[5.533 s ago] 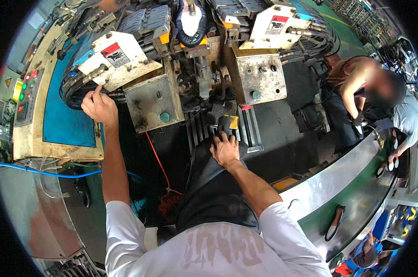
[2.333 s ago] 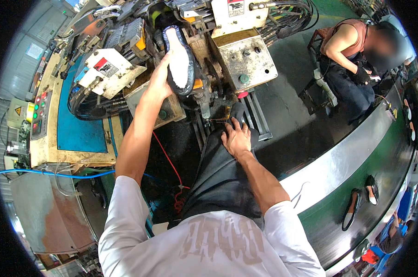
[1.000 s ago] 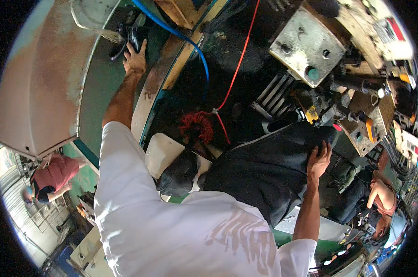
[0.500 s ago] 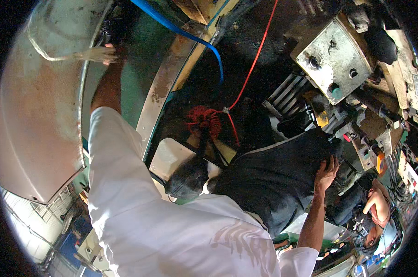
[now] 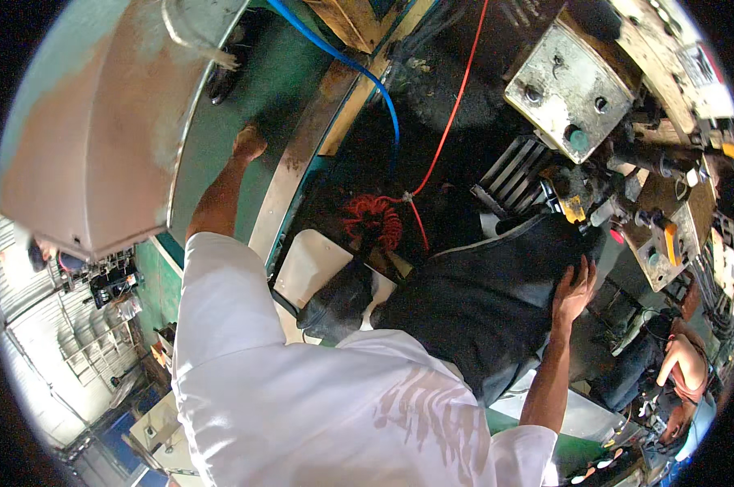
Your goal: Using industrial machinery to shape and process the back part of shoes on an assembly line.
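My left hand [image 5: 249,143] hangs over the green floor [image 5: 290,85], its fingers curled in and nothing visible in it. Beside it is a large curved panel [image 5: 127,122], brownish and grey-green with a bright metal edge. A pale stringy strand [image 5: 190,39] lies over the panel's upper part, apart from the hand. My right hand [image 5: 574,290] rests with fingers spread on the knee of my black trousers [image 5: 480,300]. Just past that knee is a small yellow part [image 5: 574,209] among dark machine fittings.
A blue hose [image 5: 359,66] and a red cord [image 5: 454,105] run down ahead; a coiled red bundle [image 5: 372,221] lies low between my legs. At right stands a worn metal box [image 5: 568,89] with round knobs. Another person [image 5: 682,369] sits at far right.
My left hand has come away from the strand, moving right and nearer to me, and its fingers have curled. The view has shifted slightly; my right hand stays on the knee.
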A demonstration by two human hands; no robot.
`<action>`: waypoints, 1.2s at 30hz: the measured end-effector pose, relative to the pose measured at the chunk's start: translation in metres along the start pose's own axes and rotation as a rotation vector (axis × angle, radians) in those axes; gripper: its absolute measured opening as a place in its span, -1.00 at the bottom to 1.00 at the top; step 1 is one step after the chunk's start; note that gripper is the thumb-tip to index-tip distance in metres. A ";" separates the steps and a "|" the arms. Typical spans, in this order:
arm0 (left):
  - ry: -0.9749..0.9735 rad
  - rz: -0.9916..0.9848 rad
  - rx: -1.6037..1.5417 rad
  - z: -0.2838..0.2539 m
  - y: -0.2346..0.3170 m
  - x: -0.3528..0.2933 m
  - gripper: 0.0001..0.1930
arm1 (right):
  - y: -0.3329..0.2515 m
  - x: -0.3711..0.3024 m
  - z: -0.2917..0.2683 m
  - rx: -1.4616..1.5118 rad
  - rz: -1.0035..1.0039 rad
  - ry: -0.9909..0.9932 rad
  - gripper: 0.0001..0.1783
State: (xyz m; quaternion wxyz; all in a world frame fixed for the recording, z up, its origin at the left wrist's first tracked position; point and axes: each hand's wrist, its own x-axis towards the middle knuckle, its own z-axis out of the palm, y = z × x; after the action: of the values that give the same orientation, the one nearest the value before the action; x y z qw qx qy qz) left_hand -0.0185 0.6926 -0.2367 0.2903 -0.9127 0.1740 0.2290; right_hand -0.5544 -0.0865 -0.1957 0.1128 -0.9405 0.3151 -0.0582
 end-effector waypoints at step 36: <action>0.032 1.749 -0.470 -0.293 0.749 -0.422 -0.76 | 0.242 -0.789 -0.102 -0.053 1.653 0.109 0.16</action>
State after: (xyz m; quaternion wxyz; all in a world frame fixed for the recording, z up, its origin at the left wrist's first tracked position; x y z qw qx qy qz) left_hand -0.6154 0.0145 -0.1422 -0.1837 -0.4937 0.7580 0.3848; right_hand -1.3402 0.1863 -0.1871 0.0815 -0.4038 0.9112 0.0056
